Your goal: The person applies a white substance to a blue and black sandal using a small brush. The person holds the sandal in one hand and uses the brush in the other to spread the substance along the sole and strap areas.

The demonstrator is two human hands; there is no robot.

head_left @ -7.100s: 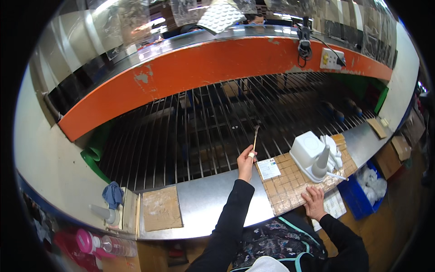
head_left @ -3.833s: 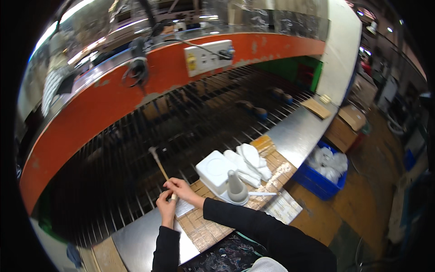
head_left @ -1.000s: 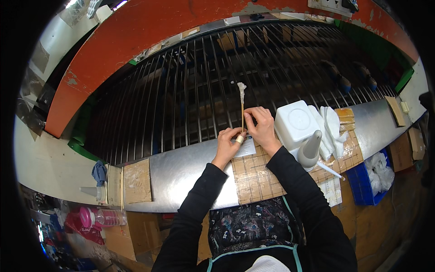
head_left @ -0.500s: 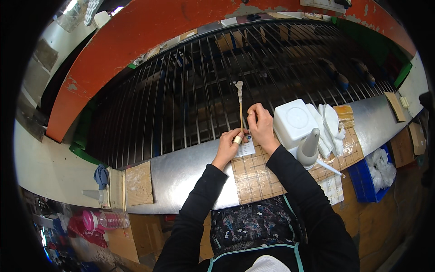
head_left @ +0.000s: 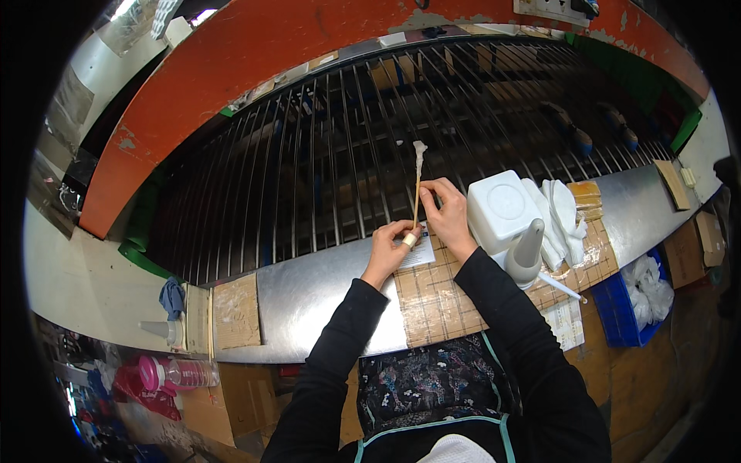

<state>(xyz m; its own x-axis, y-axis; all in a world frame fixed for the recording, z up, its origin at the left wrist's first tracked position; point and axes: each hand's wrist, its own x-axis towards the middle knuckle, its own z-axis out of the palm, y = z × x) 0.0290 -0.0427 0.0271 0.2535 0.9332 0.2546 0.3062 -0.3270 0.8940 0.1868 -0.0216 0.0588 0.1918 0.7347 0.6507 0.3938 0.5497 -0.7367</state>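
Left of the boxy white plastic tub (head_left: 504,202), the left hand (head_left: 388,248) pinches a thin tan wooden stick (head_left: 417,205), lumpy white on top, and hides its bottom; the right hand (head_left: 451,219) curls close; I can't tell if that one grips.

Looks like plain matt wood along the stick (head_left: 417,204), rough and whitish at its tip, with smooth plastic on the white box (head_left: 503,202) and the grey cone (head_left: 528,255) to the right, and soft, creased fabric in the white cloths (head_left: 567,212) beside them. Shows smooth, softly shining metal on the near counter (head_left: 297,297), a glossy taped finish over the cardboard sheet (head_left: 432,305), and dark metal in the bars (head_left: 372,143) farther off. Turns to chipped orange paint on the far beam (head_left: 309,31), crumpled fabric in the blue rag (head_left: 171,299) at left, and clear, glossy plastic in the bottle (head_left: 193,374) nearer.
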